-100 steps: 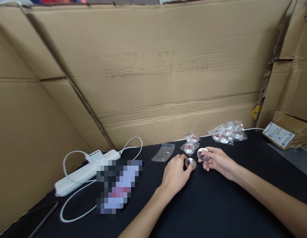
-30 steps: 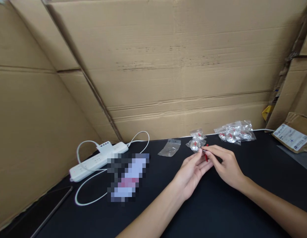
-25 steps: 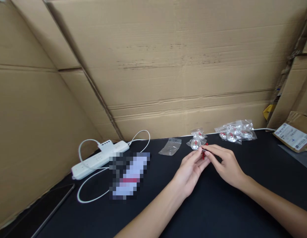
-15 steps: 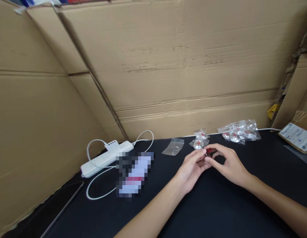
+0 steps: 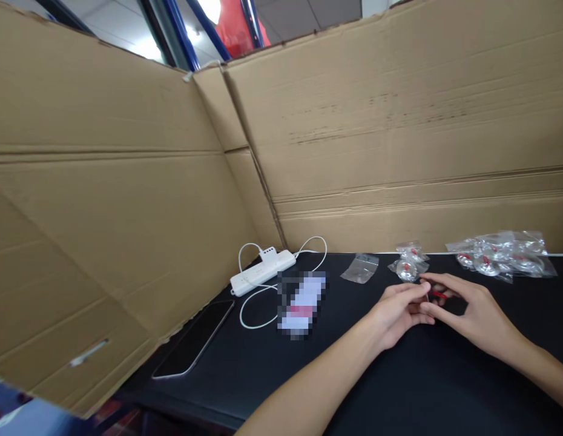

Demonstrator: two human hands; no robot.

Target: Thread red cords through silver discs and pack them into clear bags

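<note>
My left hand [image 5: 397, 312] and my right hand [image 5: 472, 312] meet above the black table [image 5: 363, 375], fingertips pinched together on a small part with a red piece [image 5: 438, 295]. What exactly the left fingers grip is hidden. Just beyond the hands lie two small clear bags with metal-and-red parts [image 5: 409, 265]. An empty clear bag [image 5: 362, 267] lies to their left. A pile of several filled bags [image 5: 502, 255] rests at the back right.
Cardboard walls [image 5: 376, 139] stand behind and to the left. A white power strip [image 5: 262, 272] with looped cable lies at the back left, a dark phone [image 5: 195, 339] lies near the left table edge, and a blurred-out object [image 5: 302, 303] lies between them.
The view has swung left and up, showing the phone and the left cardboard wall. Both hands stay pinched together on the small red part; earlier each held a separate round metal piece.
</note>
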